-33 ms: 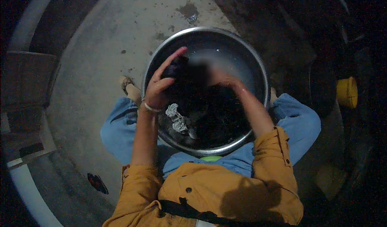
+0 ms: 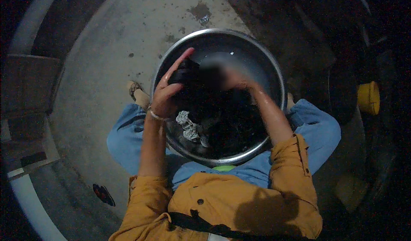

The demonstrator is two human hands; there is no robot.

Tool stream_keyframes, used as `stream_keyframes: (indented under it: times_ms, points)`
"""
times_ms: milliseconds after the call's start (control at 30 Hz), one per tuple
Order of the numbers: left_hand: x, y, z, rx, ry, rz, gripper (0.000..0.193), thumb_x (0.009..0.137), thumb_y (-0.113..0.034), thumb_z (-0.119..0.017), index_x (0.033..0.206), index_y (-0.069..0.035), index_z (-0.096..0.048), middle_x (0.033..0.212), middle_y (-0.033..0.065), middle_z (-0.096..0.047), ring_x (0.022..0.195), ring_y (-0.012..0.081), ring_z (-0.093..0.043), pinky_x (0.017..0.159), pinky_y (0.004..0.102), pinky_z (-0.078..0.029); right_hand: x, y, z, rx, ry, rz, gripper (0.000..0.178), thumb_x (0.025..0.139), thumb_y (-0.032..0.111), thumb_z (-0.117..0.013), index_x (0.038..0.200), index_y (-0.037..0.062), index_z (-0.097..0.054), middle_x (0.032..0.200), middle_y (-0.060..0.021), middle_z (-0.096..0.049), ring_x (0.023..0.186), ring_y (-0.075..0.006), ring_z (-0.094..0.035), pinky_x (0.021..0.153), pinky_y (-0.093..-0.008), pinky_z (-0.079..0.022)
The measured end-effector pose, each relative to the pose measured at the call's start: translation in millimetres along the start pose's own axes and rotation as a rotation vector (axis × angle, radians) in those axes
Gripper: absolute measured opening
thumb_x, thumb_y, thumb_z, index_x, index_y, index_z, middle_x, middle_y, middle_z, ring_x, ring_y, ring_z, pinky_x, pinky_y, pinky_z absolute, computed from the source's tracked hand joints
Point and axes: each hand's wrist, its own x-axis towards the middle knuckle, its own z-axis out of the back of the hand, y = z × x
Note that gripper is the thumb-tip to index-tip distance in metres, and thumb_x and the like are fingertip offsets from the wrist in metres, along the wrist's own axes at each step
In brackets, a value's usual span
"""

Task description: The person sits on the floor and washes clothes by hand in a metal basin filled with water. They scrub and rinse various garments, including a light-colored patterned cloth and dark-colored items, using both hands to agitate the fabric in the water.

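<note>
A wide round metal basin (image 2: 281, 76) stands between my legs with a heap of wet-looking black cloth (image 2: 214, 117) in it. My left hand (image 2: 168, 89) is at the basin's left side, thumb and fingers curved round a bunched dark fold of that cloth, the index finger stretched along its far side. At the heap's far right is my right hand (image 2: 236, 79), its wrist bent inward against the cloth. A blurred patch covers its fingers, so their grip cannot be made out. A crumpled light grey patterned cloth (image 2: 187, 126) lies on the heap's near left.
Whitish water (image 2: 257, 72) shows in the basin's far right. A yellow container (image 2: 368, 98) sits at the right in shadow. On the concrete floor (image 2: 102, 78) at the lower left lies a dark sandal-like item (image 2: 104, 194). Dim box-like shapes line the left edge.
My left hand has shifted slightly to the left and its fingertip a little farther away. More of the dark fold shows beside it. The right hand has barely moved.
</note>
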Motion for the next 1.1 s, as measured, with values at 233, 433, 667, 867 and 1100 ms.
stream_keyframes:
  times_ms: [233,433,667,867,1100]
  points:
    - [-41,-6,9,-0.059,-0.079,0.105,0.07,0.066,-0.019,-0.052,0.128,-0.001,-0.025,0.124,0.0123,-0.038,0.112,0.0218,-0.039,0.095,0.0303,-0.028,-70,83,109,0.779,-0.126,0.284,0.042,0.063,0.014,-0.066,0.102,0.0048,-0.052,0.091,-0.0031,-0.056,0.085,-0.0135,-0.051,0.077,-0.0279,-0.041]
    - [-36,98,71,0.306,-0.386,0.471,0.069,0.065,-0.031,-0.056,0.121,0.003,-0.034,0.117,0.0149,-0.044,0.106,0.024,-0.044,0.091,0.0316,-0.033,-28,67,106,0.073,-0.488,0.187,0.041,0.065,0.024,-0.069,0.097,0.0055,-0.051,0.103,-0.0122,-0.052,0.099,-0.0229,-0.048,0.083,-0.0339,-0.04]
    - [-23,156,91,0.856,-0.409,0.755,0.073,0.064,-0.045,-0.061,0.113,0.007,-0.043,0.109,0.018,-0.051,0.1,0.0265,-0.05,0.086,0.033,-0.038,-36,-11,28,-0.072,-0.635,-0.612,0.066,0.067,0.045,-0.063,0.118,0.0098,-0.041,0.119,-0.0234,-0.039,0.11,-0.0348,-0.039,0.093,-0.0412,-0.032]
    - [-15,162,94,1.223,-0.419,0.613,0.072,0.063,-0.049,-0.065,0.107,0.006,-0.05,0.105,0.019,-0.054,0.097,0.0278,-0.052,0.083,0.034,-0.041,-24,-27,-50,-0.038,-0.431,-0.343,0.065,0.07,0.046,-0.06,0.119,0.0085,-0.041,0.124,-0.0208,-0.037,0.11,-0.0343,-0.04,0.091,-0.0426,-0.034]
    - [-28,239,172,1.495,-0.286,-0.188,0.013,0.072,-0.011,-0.056,0.083,-0.004,-0.057,0.083,0.0123,-0.056,0.08,0.0267,-0.054,0.07,0.0339,-0.044,-41,-10,10,0.299,-1.02,-0.812,0.057,0.069,0.044,-0.062,0.109,0.0048,-0.052,0.128,-0.0214,-0.029,0.109,-0.0369,-0.04,0.088,-0.0429,-0.035]
